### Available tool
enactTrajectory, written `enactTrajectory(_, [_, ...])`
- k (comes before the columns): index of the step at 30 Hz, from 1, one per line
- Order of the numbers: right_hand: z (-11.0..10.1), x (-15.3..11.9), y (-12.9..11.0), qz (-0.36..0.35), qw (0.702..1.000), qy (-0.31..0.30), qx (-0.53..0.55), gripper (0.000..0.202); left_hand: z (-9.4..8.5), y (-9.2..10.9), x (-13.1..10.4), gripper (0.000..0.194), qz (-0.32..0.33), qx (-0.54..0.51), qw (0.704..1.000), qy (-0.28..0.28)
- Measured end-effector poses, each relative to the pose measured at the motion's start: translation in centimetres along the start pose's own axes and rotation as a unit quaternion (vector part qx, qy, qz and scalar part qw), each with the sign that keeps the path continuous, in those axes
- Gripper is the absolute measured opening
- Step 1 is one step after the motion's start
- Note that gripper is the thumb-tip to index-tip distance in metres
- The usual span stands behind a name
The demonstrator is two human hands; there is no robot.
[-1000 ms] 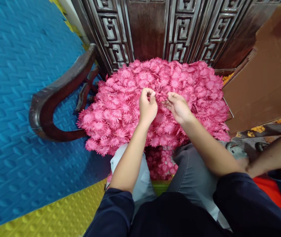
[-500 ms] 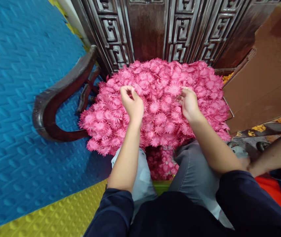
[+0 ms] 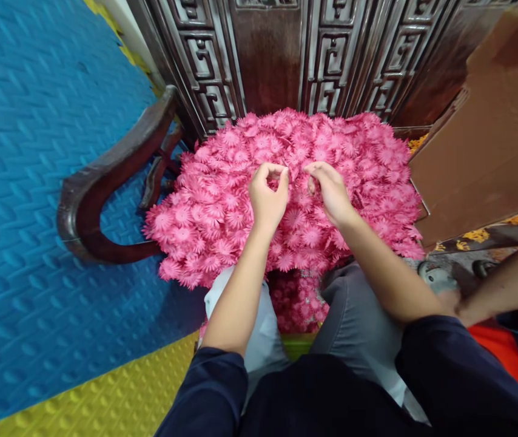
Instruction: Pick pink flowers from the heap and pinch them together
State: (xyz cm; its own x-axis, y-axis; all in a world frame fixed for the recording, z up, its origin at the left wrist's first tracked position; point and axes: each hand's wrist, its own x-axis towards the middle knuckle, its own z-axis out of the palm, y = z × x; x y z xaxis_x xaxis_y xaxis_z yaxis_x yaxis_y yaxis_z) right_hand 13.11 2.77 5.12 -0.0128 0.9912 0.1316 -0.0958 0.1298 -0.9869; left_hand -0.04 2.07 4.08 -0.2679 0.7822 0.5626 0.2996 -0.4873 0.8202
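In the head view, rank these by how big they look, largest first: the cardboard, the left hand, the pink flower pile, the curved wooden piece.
Pink flower pile
Cardboard
Curved wooden piece
Left hand

Whether the thumb and forefinger of the left hand (image 3: 269, 197) pinch anything is too small to tell, and the curled fingers of the right hand (image 3: 333, 191) partly hide one another, leaving their grip unclear. A mound of pink flowers (image 3: 222, 212) covers one end of a curved wooden armrest (image 3: 99, 188). The top edge cuts off a carved wooden panel (image 3: 270, 60); the right edge, brown cardboard (image 3: 491, 152) and another person's forearm (image 3: 509, 282).
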Motion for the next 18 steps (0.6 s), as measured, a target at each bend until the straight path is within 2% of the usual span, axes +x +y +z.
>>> enactTrajectory(5, [0.62, -0.80, -0.83, -0.073, 0.996, -0.028, -0.048, 0.027, -0.06, 0.18, -0.11, 0.010, -0.001, 0.050, 0.998, -0.026])
enactTrajectory(8, [0.56, -0.79, -0.54, -0.098, 0.992, -0.001, -0.081, 0.021, -0.15, 0.30, -0.13, 0.011, 0.022, 0.076, 0.995, -0.060])
enactTrajectory(12, [0.25, -0.57, -0.42, -0.112, 0.989, 0.032, -0.095, 0.010, -0.12, 0.20, -0.17, 0.013, 0.044, 0.102, 0.990, -0.088])
enactTrajectory(18, [0.06, -0.53, -0.79, -0.109, 0.988, 0.022, -0.111, 0.009, -0.11, -0.08, -0.20, 0.012, 0.042, 0.116, 0.989, -0.086])
